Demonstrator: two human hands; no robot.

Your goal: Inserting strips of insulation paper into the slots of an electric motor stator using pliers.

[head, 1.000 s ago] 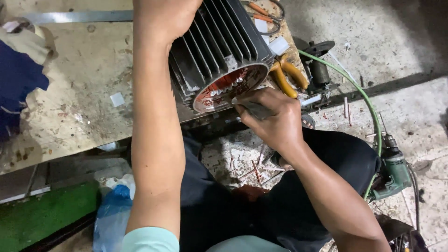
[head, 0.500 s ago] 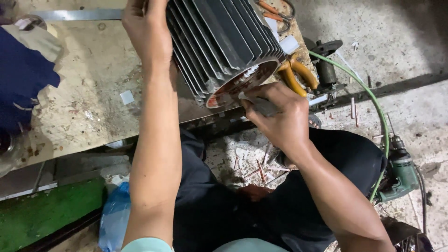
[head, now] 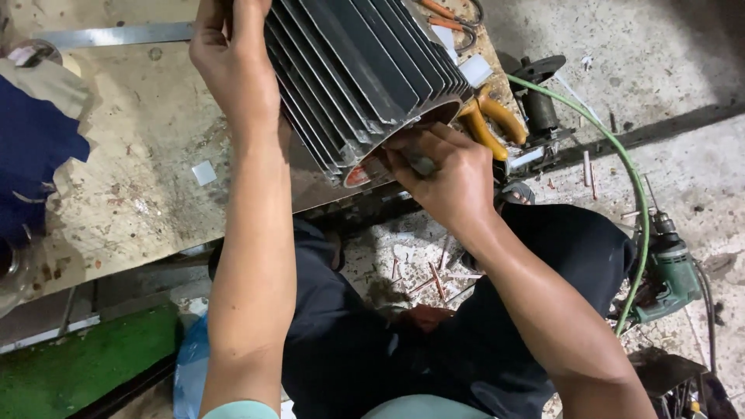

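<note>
A dark finned motor housing (head: 365, 70) lies on the worn workbench (head: 140, 186), its open end with copper-red windings (head: 358, 175) facing me. My left hand (head: 233, 70) grips the housing's finned left side near the top of the view. My right hand (head: 438, 174) is at the open end, fingers closed around a small dark tool (head: 423, 164) pressed against the rim. My dark trousers (head: 349, 349) show below the bench.
Yellow-handled pliers (head: 489, 124) lie on the bench right of the housing. A green power drill (head: 669, 275) with a green hose (head: 628, 171) sits on the floor at right. Blue cloth (head: 35, 155) at left; scraps of copper wire (head: 431, 279) on the floor.
The housing has tipped so more of its finned side and less of its open end shows. My left hand slid down its side; my right hand stays at the rim.
</note>
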